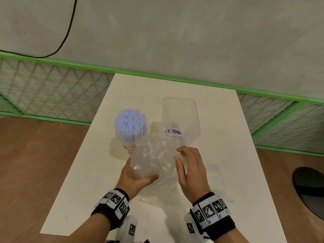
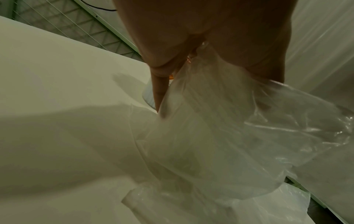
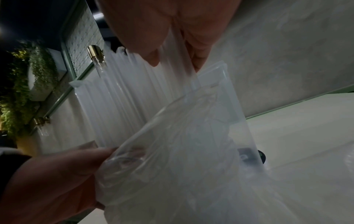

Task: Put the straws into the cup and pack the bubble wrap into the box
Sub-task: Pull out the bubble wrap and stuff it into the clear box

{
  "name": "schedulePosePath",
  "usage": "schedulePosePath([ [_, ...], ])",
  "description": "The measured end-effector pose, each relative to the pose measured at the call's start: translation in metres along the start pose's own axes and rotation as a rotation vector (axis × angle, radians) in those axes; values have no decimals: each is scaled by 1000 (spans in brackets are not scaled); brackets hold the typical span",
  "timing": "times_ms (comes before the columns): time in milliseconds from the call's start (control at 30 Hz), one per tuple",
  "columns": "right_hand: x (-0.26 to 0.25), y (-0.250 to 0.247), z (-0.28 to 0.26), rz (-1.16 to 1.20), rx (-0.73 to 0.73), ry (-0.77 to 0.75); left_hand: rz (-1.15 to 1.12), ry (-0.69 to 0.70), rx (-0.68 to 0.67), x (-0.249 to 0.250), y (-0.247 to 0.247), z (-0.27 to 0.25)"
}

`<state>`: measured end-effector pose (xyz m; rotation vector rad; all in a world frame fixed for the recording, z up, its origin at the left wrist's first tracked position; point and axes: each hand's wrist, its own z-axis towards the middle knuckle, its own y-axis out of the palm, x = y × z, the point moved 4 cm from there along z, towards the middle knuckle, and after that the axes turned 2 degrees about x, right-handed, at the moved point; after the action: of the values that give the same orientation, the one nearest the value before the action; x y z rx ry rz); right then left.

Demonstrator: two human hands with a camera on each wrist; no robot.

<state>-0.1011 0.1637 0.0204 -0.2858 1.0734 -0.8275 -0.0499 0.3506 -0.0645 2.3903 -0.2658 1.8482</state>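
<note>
Straws already stand bunched in the cup, at 10 o'clock on the worktop. Straw half looks done, judging by that.

Bubble wrap is a crumpled wad held above mid-worktop, just beside the cup and just short of the clear box at 1 o'clock. Left hand does the holding: its grip is curled under and round the wad's lower end, thumb on the near side. Right hand sits at the wad's 3 o'clock edge, fingers loosely bent, tips touching or nearly touching the plastic. Cannot tell if it really pinches. Left wrist view shows thin clear film trailing down from the left hand to the worktop.

Risks from here:
- Wad looks about as wide as the box mouth. Not squeezed tighter, it could catch on the rim and spring back out.
- Box is light plastic, nothing steadying it. A push from the wad could slide or tip it.
- Wad is right next to the straws. A leftward swing could knock the cup and spill them.
- Trailing film could snag or drag, or hang outside the box.
- One-handed hold on slippery plastic could let the wad unfold.
</note>
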Motion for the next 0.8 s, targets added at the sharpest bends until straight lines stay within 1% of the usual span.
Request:
schedulePosePath([
  [133,-6,-6,5,19,46,5,21,10,1,0,0,-1],
  [267,-13,-10,13,29,47,9,19,-8,16,0,-1,-1],
  [400,-24,-20,26,26,145,-47,7,-18,-1,-3,-2,0],
  [567,-26,-21,41,13,144,-31,25,-10,1,-1,-2,0],
  [667,-34,-29,51,-1,176,-56,6,-17,14,0,-3,-1],
  [800,-45,-51,79,-57,254,-145,9,-6,-2,1,-2,-1],
])
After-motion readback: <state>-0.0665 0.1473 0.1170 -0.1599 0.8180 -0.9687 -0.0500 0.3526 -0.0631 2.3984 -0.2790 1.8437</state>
